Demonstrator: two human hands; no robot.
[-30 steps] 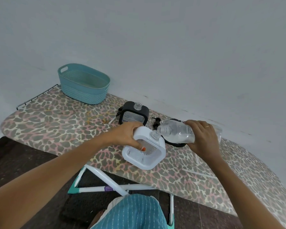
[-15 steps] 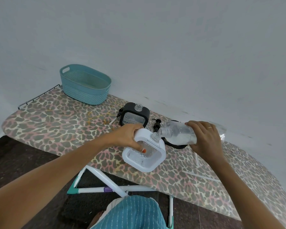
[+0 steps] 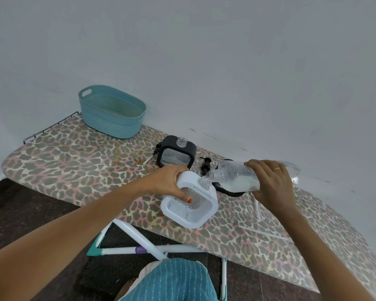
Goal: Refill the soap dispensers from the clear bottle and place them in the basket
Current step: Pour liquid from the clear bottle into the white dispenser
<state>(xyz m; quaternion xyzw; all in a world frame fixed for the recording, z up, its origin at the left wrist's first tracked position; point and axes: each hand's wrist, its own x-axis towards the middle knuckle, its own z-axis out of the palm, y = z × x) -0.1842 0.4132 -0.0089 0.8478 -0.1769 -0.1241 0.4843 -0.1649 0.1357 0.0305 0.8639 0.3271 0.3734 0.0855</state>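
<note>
My left hand (image 3: 172, 183) grips the top left side of a white square soap dispenser (image 3: 190, 206) standing tilted on the ironing board. The clear bottle (image 3: 237, 177) lies nearly sideways in my right hand (image 3: 271, 183), its mouth touching the dispenser's open neck. A black square dispenser (image 3: 176, 153) with an open neck stands just behind. Another black dispenser (image 3: 228, 191) lies mostly hidden under the bottle. The teal basket (image 3: 111, 115) sits at the far left of the board, apart from both hands.
The leopard-print ironing board (image 3: 78, 161) runs along a white wall. A black pump head (image 3: 205, 165) lies between the dispensers. White pump tubes (image 3: 258, 211) lie on the board to the right. The board's white legs (image 3: 139, 237) and a dark floor show below.
The bottle and white dispenser stay mouth to neck, with the bottle tipped slightly further. The view has shifted a little; both hands keep their grips.
</note>
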